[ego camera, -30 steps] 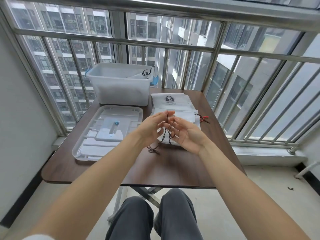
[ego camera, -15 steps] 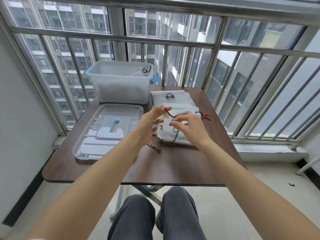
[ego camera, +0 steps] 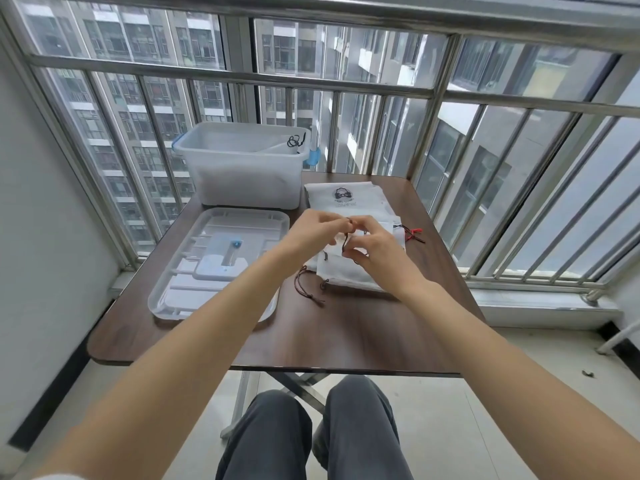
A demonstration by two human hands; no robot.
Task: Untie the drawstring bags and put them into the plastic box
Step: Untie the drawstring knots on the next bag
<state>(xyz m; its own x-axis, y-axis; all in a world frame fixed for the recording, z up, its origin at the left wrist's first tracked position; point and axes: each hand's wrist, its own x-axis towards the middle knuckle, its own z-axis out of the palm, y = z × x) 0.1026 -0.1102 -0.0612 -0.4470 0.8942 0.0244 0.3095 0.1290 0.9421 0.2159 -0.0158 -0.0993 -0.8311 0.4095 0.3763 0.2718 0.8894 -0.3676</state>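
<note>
Both hands pinch the dark brown drawstring knot

Left hand and right hand meet, clamped on cord over white fabric drawstring bags beneath them; translucent plastic box sits beyond; better to tease loops apart gently than tug

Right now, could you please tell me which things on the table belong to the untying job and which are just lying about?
In the job:
brown drawstring, pinched by left hand and right hand
white drawstring bags
plastic box, one bag already inside

Lying about:
box lid
table
</note>
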